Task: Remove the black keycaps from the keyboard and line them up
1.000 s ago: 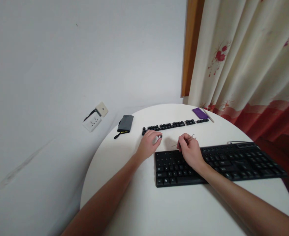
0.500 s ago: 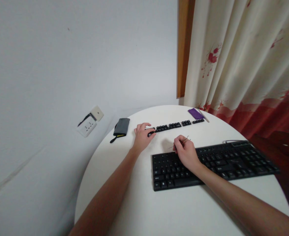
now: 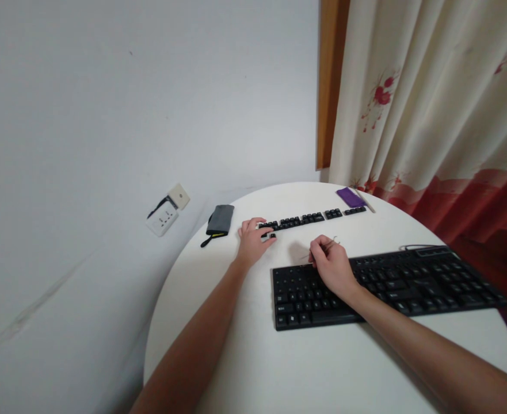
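My left hand point(image 3: 252, 241) rests at the left end of a row of loose black keycaps point(image 3: 290, 222), its thumb and fingers apart. A single keycap point(image 3: 273, 235) lies between the thumb and forefinger, just in front of the row. My right hand point(image 3: 328, 259) is closed on a thin wire tool point(image 3: 334, 241), whose ends poke out on both sides of the fingers. That hand is over the upper part of a black keyboard point(image 3: 331, 317). Toward the keyboard's upper left, keycaps are off and small posts show.
A grey pouch point(image 3: 221, 219) with a black strap lies at the table's left edge. A purple cloth point(image 3: 350, 198) and a thin pale stick point(image 3: 365, 201) lie at the far right. The round white table point(image 3: 240, 356) stands by a wall with a socket point(image 3: 163, 218).
My left thumb and forefinger have parted, and the keycap near them now shows on the table. My right hand stays over the keyboard with the wire tool. The view has shifted slightly.
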`<action>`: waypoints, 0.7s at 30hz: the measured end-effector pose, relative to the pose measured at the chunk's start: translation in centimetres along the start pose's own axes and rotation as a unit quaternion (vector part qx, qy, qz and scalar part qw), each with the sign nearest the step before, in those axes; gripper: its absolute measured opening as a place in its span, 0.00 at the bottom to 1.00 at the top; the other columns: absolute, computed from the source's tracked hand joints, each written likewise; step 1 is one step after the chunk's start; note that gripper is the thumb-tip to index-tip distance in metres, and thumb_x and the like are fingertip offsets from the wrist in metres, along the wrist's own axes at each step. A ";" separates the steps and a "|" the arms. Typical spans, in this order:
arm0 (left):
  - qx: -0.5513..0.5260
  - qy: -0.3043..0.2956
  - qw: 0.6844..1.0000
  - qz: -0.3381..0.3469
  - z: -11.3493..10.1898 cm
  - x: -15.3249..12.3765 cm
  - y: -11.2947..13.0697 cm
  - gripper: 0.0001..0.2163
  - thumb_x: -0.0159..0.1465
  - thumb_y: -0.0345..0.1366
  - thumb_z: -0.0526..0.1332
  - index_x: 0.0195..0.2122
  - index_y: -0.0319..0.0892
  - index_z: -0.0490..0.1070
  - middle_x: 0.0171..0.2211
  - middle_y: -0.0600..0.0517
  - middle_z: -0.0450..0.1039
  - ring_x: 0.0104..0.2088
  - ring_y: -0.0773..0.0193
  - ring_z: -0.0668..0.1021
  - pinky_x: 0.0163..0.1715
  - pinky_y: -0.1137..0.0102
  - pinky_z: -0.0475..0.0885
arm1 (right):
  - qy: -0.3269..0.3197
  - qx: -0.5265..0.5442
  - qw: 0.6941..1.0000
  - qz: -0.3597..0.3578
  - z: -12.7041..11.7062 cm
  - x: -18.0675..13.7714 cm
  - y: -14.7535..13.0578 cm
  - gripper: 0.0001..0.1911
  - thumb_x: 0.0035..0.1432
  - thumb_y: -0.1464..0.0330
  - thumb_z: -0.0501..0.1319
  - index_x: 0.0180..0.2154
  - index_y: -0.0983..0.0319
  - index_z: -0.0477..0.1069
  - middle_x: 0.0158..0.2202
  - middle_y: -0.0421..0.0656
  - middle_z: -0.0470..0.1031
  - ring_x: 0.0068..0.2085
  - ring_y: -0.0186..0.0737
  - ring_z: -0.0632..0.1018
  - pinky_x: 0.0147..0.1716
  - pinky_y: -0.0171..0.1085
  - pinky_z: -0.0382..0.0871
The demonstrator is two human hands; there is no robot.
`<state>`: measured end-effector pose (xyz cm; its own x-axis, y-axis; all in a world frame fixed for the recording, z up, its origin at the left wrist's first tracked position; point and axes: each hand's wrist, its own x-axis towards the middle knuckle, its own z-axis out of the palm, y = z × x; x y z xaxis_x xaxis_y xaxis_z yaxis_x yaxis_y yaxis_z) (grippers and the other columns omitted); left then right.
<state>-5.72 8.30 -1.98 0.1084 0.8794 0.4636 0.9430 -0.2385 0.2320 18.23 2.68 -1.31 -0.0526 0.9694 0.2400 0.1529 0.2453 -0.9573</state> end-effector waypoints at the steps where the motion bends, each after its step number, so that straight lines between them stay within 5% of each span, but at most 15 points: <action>1: 0.000 0.000 1.000 -0.002 0.0 0.0 0.1 0.12 0.56 0.41 0.71 0.42 0.52 0.80 0.55 0.50 0.68 0.53 0.49 0.66 0.51 0.56 0.62 | 0.000 -0.001 1.000 -0.001 0.0 0.0 0.0 0.16 0.65 0.61 0.55 0.25 0.59 0.65 0.21 0.39 0.71 0.23 0.36 0.71 0.28 0.34 0.64; 6: 0.011 0.022 1.000 -0.005 0.2 0.1 0.6 0.21 0.55 0.39 0.71 0.50 0.52 0.75 0.56 0.49 0.67 0.54 0.48 0.66 0.52 0.55 0.62 | 0.002 -0.011 1.000 -0.004 -0.1 0.0 -0.2 0.16 0.65 0.61 0.55 0.25 0.59 0.65 0.21 0.39 0.71 0.24 0.37 0.71 0.28 0.34 0.64; 21: 0.025 0.027 0.999 -0.038 0.3 0.2 0.6 0.24 0.55 0.39 0.70 0.54 0.51 0.72 0.55 0.47 0.68 0.54 0.46 0.67 0.50 0.55 0.63 | -0.011 0.003 1.000 -0.007 0.2 0.0 0.4 0.16 0.64 0.60 0.55 0.25 0.59 0.66 0.21 0.39 0.71 0.24 0.37 0.73 0.28 0.34 0.66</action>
<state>-5.07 8.46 -1.98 0.0203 0.8700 0.4926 0.9626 -0.1501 0.2254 18.12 2.76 -1.71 -0.0763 0.9653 0.2497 0.1454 0.2585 -0.9550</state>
